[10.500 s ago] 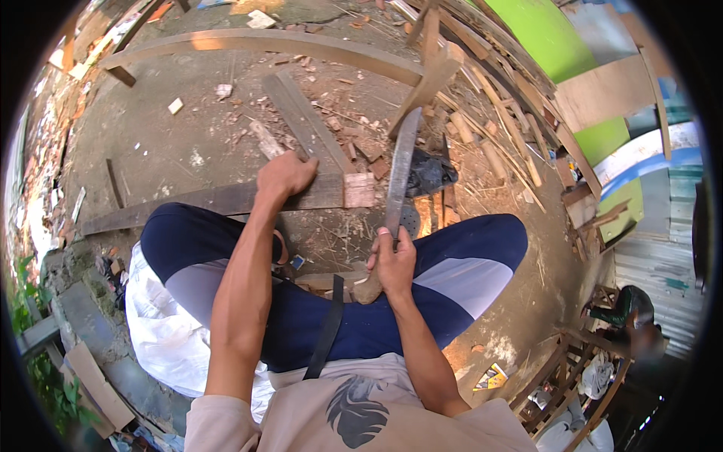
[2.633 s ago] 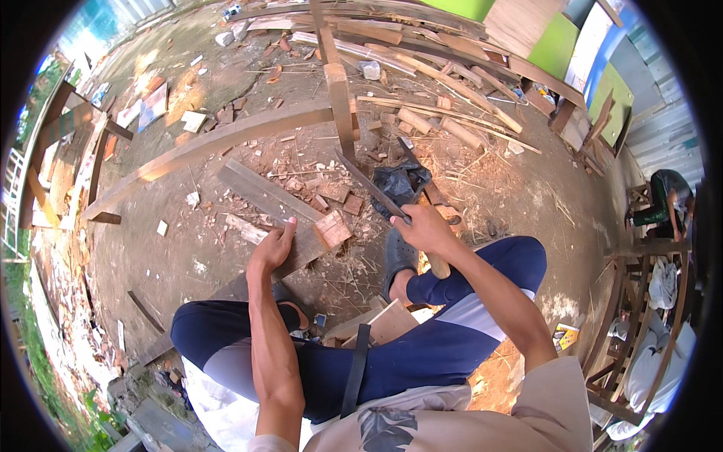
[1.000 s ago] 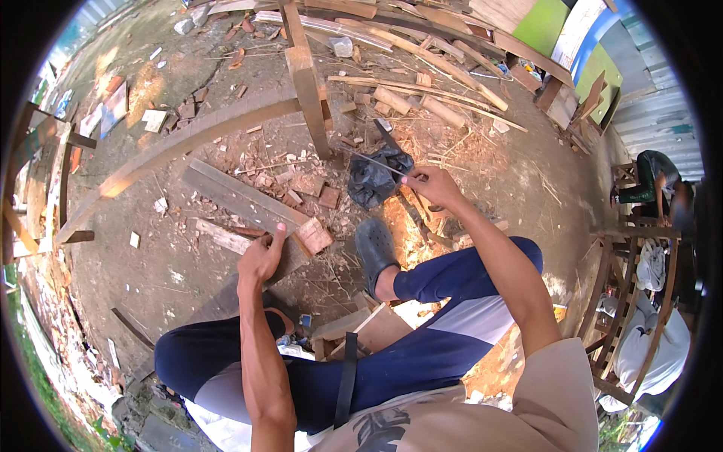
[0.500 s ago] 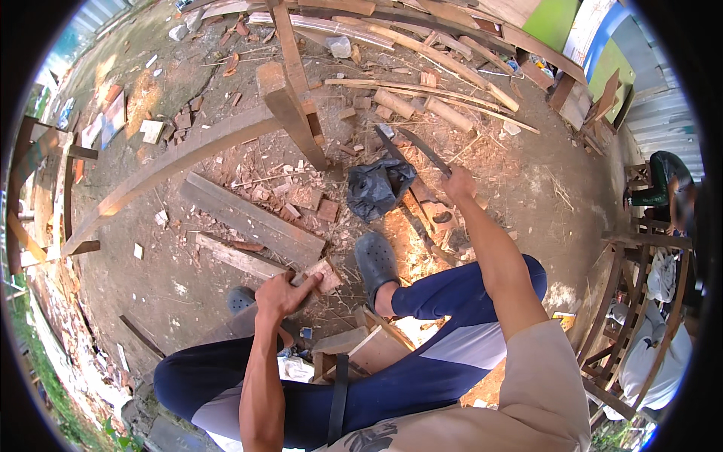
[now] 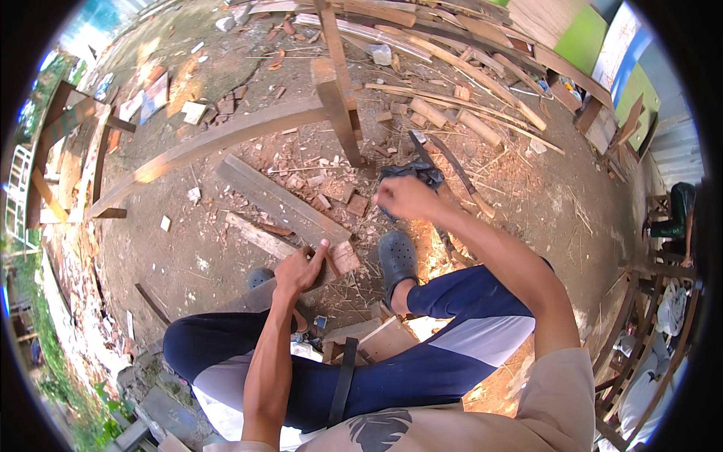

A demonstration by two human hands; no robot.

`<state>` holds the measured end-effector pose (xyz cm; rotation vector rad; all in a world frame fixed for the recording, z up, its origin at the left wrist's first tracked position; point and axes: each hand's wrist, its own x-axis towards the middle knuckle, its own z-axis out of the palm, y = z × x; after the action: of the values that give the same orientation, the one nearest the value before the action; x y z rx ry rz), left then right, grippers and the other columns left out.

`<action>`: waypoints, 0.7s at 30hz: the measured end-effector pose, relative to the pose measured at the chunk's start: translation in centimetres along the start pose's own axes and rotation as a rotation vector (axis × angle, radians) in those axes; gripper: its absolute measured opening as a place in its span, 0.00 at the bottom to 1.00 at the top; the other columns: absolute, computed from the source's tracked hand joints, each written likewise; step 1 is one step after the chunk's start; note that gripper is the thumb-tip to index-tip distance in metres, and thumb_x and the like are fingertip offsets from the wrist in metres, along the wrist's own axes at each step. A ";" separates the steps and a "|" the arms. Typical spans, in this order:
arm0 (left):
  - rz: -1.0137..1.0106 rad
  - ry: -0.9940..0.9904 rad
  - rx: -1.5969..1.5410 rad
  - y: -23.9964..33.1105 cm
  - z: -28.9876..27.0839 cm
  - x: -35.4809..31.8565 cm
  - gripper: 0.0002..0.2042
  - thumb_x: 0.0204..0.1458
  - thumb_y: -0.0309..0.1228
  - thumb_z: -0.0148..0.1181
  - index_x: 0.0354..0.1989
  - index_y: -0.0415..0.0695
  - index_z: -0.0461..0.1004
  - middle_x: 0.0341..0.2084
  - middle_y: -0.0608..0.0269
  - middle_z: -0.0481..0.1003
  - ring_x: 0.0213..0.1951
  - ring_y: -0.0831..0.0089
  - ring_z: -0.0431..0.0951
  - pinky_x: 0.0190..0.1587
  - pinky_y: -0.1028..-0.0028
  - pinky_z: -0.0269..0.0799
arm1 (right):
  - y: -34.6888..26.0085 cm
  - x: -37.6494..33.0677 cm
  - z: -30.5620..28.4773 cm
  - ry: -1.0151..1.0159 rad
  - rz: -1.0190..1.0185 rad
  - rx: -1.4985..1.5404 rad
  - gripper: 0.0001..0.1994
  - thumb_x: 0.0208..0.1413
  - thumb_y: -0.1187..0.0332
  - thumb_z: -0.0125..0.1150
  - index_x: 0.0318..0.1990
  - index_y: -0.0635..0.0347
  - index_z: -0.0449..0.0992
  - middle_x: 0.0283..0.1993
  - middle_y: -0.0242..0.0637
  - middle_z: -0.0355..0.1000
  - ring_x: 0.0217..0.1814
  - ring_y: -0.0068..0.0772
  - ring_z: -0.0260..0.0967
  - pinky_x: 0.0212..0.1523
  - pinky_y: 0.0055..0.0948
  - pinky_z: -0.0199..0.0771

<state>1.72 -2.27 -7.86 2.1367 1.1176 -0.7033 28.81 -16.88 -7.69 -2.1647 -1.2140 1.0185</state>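
Observation:
My left hand [image 5: 299, 271] is closed on a wooden board [image 5: 345, 258] between my knees, thumb on top near its pale reddish end. A thin brown strip [image 5: 331, 264] stands by the thumb; whether the hand grips it too I cannot tell. My right hand [image 5: 407, 197] is over a crumpled black plastic bag [image 5: 422, 175], fingers curled together, and what is in them is hidden. Just right of the bag, a long dark blade with a wooden handle [image 5: 482, 203] lies on the ground. Another dark blade [image 5: 420, 147] lies beside it, partly covered by the bag.
A thick plank [image 5: 279, 197] lies ahead of my left hand, among wood chips and small blocks. Beyond it stands a wooden frame [image 5: 226, 147] with an upright post [image 5: 337, 113]. Round poles [image 5: 478, 128] and long strips lie farther off. A person [image 5: 670, 226] is at the right edge.
My right hand has let go of the long blade, which now lies on the ground, and has moved left and nearer to the bag. My left hand stays on the board.

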 end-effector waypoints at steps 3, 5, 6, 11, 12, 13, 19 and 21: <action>0.022 0.081 -0.075 -0.8 0.5 -0.2 0.43 0.62 0.67 0.27 0.55 0.41 0.78 0.43 0.32 0.78 0.51 0.40 0.78 0.56 0.53 0.69 | -4.1 -2.6 3.6 -0.068 -0.214 -0.128 0.24 0.56 0.56 0.64 0.52 0.69 0.73 0.50 0.59 0.75 0.54 0.59 0.73 0.55 0.47 0.74; 0.034 0.105 -0.101 -1.3 0.3 -1.1 0.42 0.63 0.66 0.27 0.55 0.41 0.77 0.43 0.32 0.78 0.51 0.39 0.77 0.57 0.53 0.69 | -6.5 -4.1 4.7 -0.237 -0.162 -0.158 0.31 0.56 0.57 0.65 0.62 0.69 0.66 0.61 0.59 0.69 0.63 0.57 0.68 0.62 0.45 0.71; 0.042 0.117 -0.113 -1.7 0.3 -1.3 0.41 0.63 0.66 0.27 0.56 0.42 0.77 0.43 0.32 0.78 0.51 0.38 0.77 0.57 0.52 0.69 | -7.7 -4.9 4.8 -0.239 -0.156 -0.200 0.32 0.55 0.58 0.67 0.62 0.68 0.65 0.61 0.58 0.68 0.63 0.57 0.68 0.62 0.46 0.70; 0.175 0.187 -0.204 -2.5 1.0 -4.1 0.35 0.65 0.62 0.32 0.52 0.42 0.76 0.39 0.32 0.78 0.47 0.37 0.78 0.52 0.50 0.71 | -11.6 -7.2 6.4 -0.291 -0.176 -0.523 0.37 0.49 0.58 0.72 0.64 0.67 0.64 0.59 0.53 0.69 0.62 0.54 0.69 0.62 0.47 0.69; 0.194 0.175 -0.198 -2.4 1.1 -4.5 0.35 0.66 0.61 0.32 0.51 0.42 0.76 0.39 0.32 0.78 0.47 0.38 0.78 0.51 0.50 0.71 | -12.2 -7.5 6.9 -0.311 -0.198 -0.596 0.37 0.49 0.58 0.72 0.64 0.66 0.64 0.59 0.52 0.70 0.61 0.53 0.69 0.62 0.48 0.69; 0.212 0.164 -0.191 -2.4 1.1 -4.9 0.34 0.66 0.60 0.33 0.50 0.41 0.76 0.38 0.32 0.78 0.47 0.38 0.78 0.51 0.50 0.71 | -12.4 -7.9 8.0 -0.297 -0.209 -0.670 0.41 0.45 0.55 0.75 0.64 0.64 0.64 0.57 0.48 0.70 0.59 0.48 0.70 0.57 0.46 0.71; 0.361 0.093 -0.244 -3.9 1.3 -6.4 0.31 0.67 0.57 0.36 0.48 0.40 0.75 0.41 0.35 0.78 0.48 0.38 0.77 0.51 0.50 0.71 | -11.7 -10.2 13.2 -0.037 -0.477 -0.981 0.43 0.36 0.52 0.80 0.62 0.57 0.67 0.47 0.41 0.69 0.53 0.41 0.68 0.52 0.45 0.68; 0.362 0.108 -0.272 -4.7 1.9 -6.7 0.31 0.67 0.57 0.36 0.51 0.40 0.75 0.42 0.35 0.78 0.49 0.39 0.77 0.52 0.51 0.71 | -11.7 -10.1 14.5 -0.034 -0.530 -0.945 0.36 0.42 0.57 0.76 0.60 0.54 0.68 0.47 0.43 0.69 0.52 0.42 0.69 0.50 0.44 0.70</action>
<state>-5.95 -5.01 -5.85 2.0791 0.7943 -0.2574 7.93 -19.17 -4.87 -2.1693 -2.4570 0.2434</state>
